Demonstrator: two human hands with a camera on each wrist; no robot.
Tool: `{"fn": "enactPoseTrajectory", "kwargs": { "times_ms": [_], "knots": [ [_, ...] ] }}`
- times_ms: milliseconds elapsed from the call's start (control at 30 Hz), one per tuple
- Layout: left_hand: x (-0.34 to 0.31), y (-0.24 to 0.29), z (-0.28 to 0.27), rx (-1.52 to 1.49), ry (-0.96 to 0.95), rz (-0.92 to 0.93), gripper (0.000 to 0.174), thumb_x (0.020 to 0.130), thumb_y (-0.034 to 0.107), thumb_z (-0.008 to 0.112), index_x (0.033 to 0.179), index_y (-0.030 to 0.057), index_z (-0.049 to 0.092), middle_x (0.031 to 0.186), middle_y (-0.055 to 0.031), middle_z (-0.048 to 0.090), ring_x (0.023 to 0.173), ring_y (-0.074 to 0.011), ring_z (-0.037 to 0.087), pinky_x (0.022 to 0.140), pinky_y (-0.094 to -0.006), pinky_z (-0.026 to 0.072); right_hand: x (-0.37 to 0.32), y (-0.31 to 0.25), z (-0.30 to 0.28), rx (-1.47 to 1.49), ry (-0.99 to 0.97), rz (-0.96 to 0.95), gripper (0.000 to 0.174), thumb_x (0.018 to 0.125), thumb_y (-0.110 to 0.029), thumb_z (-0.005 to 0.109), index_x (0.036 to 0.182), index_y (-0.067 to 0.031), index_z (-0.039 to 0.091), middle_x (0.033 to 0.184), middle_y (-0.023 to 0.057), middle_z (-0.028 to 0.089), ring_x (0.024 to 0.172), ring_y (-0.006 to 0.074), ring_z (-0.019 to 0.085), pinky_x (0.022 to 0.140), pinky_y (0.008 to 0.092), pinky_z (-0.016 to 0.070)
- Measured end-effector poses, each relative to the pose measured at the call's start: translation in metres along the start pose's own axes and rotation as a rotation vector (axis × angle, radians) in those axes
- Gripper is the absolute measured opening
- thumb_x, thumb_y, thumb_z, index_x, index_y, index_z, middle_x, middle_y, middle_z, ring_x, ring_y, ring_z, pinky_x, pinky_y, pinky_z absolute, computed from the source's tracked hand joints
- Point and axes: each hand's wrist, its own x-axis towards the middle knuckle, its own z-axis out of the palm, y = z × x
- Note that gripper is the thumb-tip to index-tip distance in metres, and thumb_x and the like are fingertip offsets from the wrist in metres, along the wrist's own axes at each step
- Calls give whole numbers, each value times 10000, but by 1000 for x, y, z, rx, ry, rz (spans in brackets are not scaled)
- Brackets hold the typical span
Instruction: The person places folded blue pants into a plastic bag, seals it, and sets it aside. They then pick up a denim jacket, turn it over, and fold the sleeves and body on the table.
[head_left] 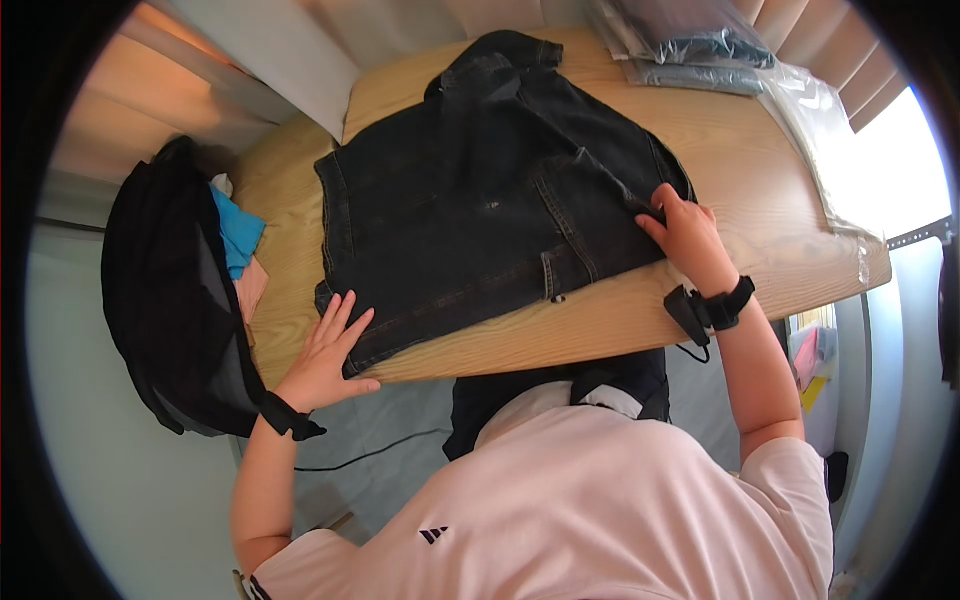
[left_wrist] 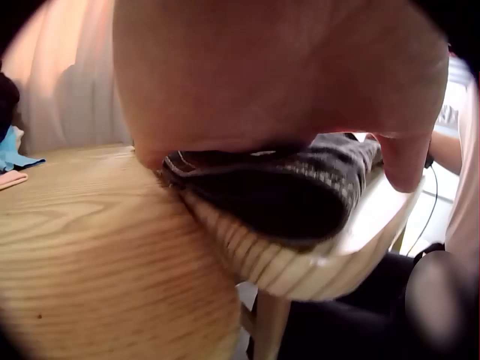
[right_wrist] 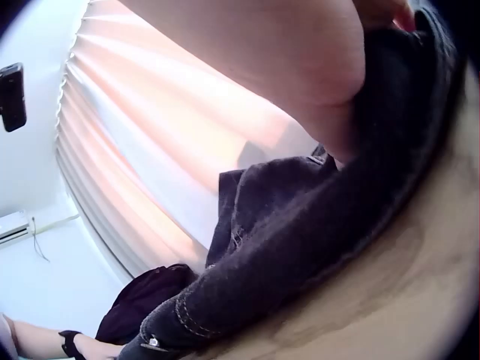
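A black denim jacket [head_left: 430, 215] lies spread over the wooden table, its collar end toward the right and one sleeve at the far side. My left hand [head_left: 325, 360], fingers extended, rests on the jacket's near left corner with the thumb over the table's front edge. In the left wrist view, the palm covers the top of a rounded fold of denim [left_wrist: 262, 202]. At the right end, my right hand [head_left: 692, 240] pinches the jacket's edge between thumb and curled fingers. The right wrist view shows the near denim edge [right_wrist: 300, 232] running below this hand, whose fingertips are mostly hidden.
A black bag-like bundle [head_left: 170, 290] stands at the table's left end, beside blue cloth [head_left: 238, 230] and pinkish cloth [head_left: 252, 288]. Clear plastic packets [head_left: 700, 75] with folded garments lie at the back right. The table's front edge [head_left: 600, 335] runs close before my body.
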Motion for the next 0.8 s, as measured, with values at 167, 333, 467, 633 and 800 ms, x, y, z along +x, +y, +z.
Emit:
{"fn": "enactPoseTrajectory", "kwargs": {
  "times_ms": [167,333,467,633,800],
  "knots": [
    [10,-16,-31,-577,246,20,544,831,288,643,1308,80,483,1364,-130,449,1355,-290,288,1112,-421,191,-19,-22,-38,161,143,-294,392,745,-82,657,1126,-114,573,1067,79,612,1054,285,528,951,410,375],
    [48,17,-128,-527,594,168,367,902,167,552,1214,-22,514,1252,-113,542,1217,-198,457,1046,-336,310,-41,-17,-14,120,256,-214,216,714,27,609,896,-75,666,1037,86,634,1043,279,557,908,385,436],
    [119,41,-179,-603,541,349,303,926,139,512,1180,-22,535,1180,-93,582,1137,-177,516,1005,-310,355,-46,-20,7,180,466,-58,207,699,56,579,856,-58,652,929,112,651,919,289,606,778,363,503],
    [252,42,-150,-310,437,518,413,829,10,542,1233,95,537,1244,-178,527,1162,-281,504,993,-379,393,-46,-27,3,183,450,10,206,681,72,552,823,-54,630,916,101,643,929,286,602,781,362,505],
    [306,50,-92,170,509,586,690,750,-75,542,1348,254,441,1420,-229,322,1291,-417,343,1040,-417,345,-47,-21,-1,225,436,-21,195,706,68,565,832,-63,636,907,108,647,885,295,612,757,370,503]
  ]
}}
